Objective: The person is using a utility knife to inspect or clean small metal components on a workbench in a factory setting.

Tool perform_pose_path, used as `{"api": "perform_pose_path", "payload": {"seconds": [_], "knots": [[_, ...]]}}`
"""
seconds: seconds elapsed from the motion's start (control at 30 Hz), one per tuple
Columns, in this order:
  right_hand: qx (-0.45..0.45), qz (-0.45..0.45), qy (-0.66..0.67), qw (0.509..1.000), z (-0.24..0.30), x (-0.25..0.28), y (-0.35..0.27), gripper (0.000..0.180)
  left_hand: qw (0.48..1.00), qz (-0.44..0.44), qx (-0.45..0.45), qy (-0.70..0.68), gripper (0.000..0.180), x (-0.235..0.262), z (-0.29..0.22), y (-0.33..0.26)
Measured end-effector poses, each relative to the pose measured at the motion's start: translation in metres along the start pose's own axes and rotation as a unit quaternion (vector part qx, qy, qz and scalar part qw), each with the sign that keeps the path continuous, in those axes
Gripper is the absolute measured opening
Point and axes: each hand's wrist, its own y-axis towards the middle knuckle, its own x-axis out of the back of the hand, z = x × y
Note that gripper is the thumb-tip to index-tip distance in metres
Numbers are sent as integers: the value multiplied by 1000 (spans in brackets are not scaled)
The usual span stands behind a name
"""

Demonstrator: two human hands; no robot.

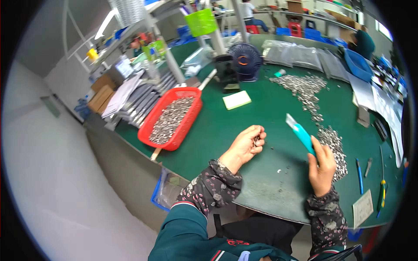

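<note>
My left hand [246, 144] is curled closed above the green table, with a few small metal parts [257, 140] showing between its fingers. In my right hand [322, 166] is a teal utility knife [303, 137], its pale tip pointing up and away to the left. Just right of that hand lies a heap of small metal parts [333, 148]. A thinner trail of them leads to a larger spread [305, 87] farther back. Several dark bits lie on the table between my hands.
At left, a red basket [191, 126] holds many metal parts. Behind stand a fan [244, 61], a phone on a stand [227, 73] and a pale notepad [237, 100]. A blue pen [359, 176] and screwdriver [382, 191] lie right. Other people are farther back.
</note>
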Motion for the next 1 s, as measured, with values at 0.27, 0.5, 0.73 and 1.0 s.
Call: {"api": "perform_pose_path", "payload": {"seconds": [0.27, 0.5, 0.73, 1.0], "knots": [[17, 5, -7, 1000, 14, 0, 4, 42, 800, -231, -346, 433, 43, 73, -176, -75], [9, -69, 28, 997, 4, 12, 12, 39, 754, -303, -348, 466, 29, 80, -184, -70], [-60, -191, 91, 976, -20, 18, 25, 34, 737, -142, -324, 576, 13, -25, -68, -4], [-92, -231, 121, 961, -23, 23, 24, 32, 589, 139, -225, 763, 24, -101, 48, 41]]}}
